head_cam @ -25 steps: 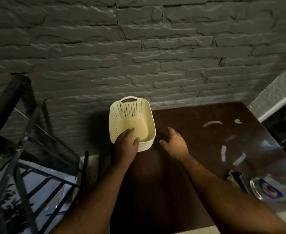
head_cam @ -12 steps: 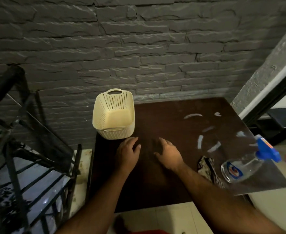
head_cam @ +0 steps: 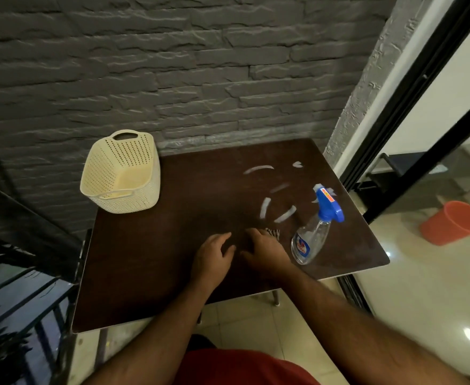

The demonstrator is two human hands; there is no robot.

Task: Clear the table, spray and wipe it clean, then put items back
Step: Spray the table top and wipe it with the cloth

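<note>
A person in a red top stands at the near edge of a dark brown table [head_cam: 150, 273] pushed against a grey brick wall [head_cam: 172, 65]. Both hands are low over the tabletop near its middle, side by side with a narrow gap between them. The left hand [head_cam: 213, 258] has its fingers relaxed and slightly spread, holding nothing. The right hand [head_cam: 264, 252] is likewise loose, fingers reaching toward 12 o'clock; whether its fingertips touch the wood I cannot tell. Peeking out from behind the right hand, at about 1 o'clock from it, is a dark patterned cloth [head_cam: 272, 233], mostly hidden by the hand, so whether the hand is touching it is unclear. Just beside the right hand at 3 o'clock stands a clear spray bottle [head_cam: 310, 240] with a blue trigger head, leaning in this wide view with its nozzle toward 12 o'clock. Beyond the cloth and bottle, pale curved streaks [head_cam: 264, 207] mark the tabletop, scattered toward the far right corner. At the far left corner, roughly 10 o'clock from the hands and well apart from them, sits a cream perforated basket [head_cam: 121, 173] with a handle cut-out, its opening facing up. Off the table at 3 o'clock an orange bucket [head_cam: 454, 222] rests on the glossy tiled floor.
</note>
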